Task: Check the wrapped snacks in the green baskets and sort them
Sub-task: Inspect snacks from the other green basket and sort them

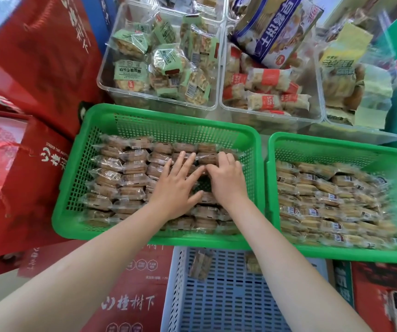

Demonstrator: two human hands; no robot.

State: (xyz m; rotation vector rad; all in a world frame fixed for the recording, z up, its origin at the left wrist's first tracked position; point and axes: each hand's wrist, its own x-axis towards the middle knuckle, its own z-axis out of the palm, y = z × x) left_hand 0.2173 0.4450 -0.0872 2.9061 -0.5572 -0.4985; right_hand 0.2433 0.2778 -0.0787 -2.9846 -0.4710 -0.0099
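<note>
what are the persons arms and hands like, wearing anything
Both forearms are bare up to the frame edge, with no sleeves in view. The left hand and right hand wear no gloves, rings, watch or bracelet. The fingers are uncovered.

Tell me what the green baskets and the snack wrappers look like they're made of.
The left green basket and right green basket look like moulded plastic: uniform glossy colour, lattice walls. The snack wrappers seem thin clear plastic film: they glint, and the brown snacks show through.

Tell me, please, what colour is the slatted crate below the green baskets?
Pale blue-grey crate, seen best in the head view.
</note>
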